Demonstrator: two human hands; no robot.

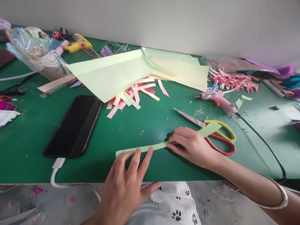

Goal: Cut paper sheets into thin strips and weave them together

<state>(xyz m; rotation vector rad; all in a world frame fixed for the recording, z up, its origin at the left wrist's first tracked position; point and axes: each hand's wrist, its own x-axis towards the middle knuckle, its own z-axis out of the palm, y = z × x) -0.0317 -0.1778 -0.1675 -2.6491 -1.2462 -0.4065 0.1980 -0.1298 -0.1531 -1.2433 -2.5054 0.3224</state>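
Note:
A long pale green paper strip (159, 145) lies across the front of the green table. My left hand (128, 175) rests its spread fingertips on the strip's left part, the thumb held apart over the table edge. Closer to the strip's right end, my right hand (191, 145) pinches it between thumb and fingers. Beyond that hand the strip's end passes over the scissors (197, 121), which lie with red and yellow handles and blades pointing to the upper left. A pile of cut paper strips (131, 97) in pink, red, yellow and green sits farther back.
Large pale green paper sheets (112, 73) cover the back middle. A black phone (75, 128) on a white cable lies left. To the right are a pink glue gun (220, 100) with a black cord and a woven red-and-pink paper piece (234, 80). A yellow glue gun (78, 45) lies behind.

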